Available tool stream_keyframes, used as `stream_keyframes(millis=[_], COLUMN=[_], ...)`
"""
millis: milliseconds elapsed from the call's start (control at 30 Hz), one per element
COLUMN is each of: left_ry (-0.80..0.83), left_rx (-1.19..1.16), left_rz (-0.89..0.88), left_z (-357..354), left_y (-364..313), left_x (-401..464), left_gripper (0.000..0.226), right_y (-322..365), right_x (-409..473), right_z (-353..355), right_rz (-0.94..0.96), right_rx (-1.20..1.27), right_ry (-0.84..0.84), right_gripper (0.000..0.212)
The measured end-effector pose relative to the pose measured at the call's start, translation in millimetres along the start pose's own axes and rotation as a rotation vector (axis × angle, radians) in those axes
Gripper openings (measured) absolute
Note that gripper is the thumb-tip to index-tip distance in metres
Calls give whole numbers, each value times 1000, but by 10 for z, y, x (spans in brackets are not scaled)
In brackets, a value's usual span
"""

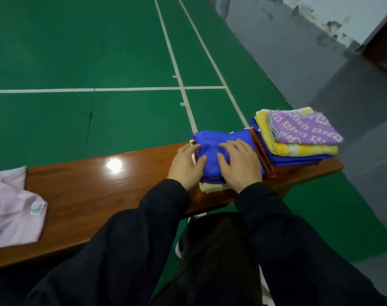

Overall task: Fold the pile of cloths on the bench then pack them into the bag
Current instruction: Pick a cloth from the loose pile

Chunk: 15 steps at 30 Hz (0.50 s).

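We record a glossy reddish-brown wood bench. The blue cloth on it is a saturated royal blue, lying over a purple layer and a pale cream cloth. In the stack to the right, the top cloth is lilac with a white angular pattern, above a yellow and white cloth, further blue cloths and a rust-red one. At far left we note a pale pink garment. The floor is green with white lines; both sleeves are black.

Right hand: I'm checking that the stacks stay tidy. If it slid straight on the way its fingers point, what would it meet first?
The right hand points up-left across the blue cloth. It would probably ruck that cloth first; beyond is only the bench's far edge.
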<state>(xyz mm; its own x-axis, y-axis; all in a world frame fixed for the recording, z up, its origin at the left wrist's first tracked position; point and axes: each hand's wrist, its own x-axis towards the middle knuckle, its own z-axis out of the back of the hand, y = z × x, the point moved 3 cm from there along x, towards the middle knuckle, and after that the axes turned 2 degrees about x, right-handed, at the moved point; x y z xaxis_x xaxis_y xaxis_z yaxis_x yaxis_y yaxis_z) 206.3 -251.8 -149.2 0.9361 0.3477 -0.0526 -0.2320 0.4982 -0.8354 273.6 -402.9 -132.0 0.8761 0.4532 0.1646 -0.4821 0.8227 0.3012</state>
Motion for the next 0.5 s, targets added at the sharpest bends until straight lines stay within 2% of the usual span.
stream_keyframes(millis=[67,133,233,367,500], left_ry=[-101,-161,-284,-454,-521], left_rx=[-211,-386,-419,-200,199], left_rz=[84,182,244,264,506], left_z=[320,669,1238,1989,2534], left_y=[109,292,590,1000,1676], left_x=[-112,-263,-515,-1005,-1608], left_gripper=[38,41,53,22,30], right_y=[394,912,1647,2464,3063], right_x=[14,22,42,-79,-353], right_z=[60,16,-138,-372,-616], right_rz=[26,22,84,182,274], right_rx=[202,425,618,689,694], right_ry=[-53,56,149,241,361], right_gripper=[29,16,12,14,12])
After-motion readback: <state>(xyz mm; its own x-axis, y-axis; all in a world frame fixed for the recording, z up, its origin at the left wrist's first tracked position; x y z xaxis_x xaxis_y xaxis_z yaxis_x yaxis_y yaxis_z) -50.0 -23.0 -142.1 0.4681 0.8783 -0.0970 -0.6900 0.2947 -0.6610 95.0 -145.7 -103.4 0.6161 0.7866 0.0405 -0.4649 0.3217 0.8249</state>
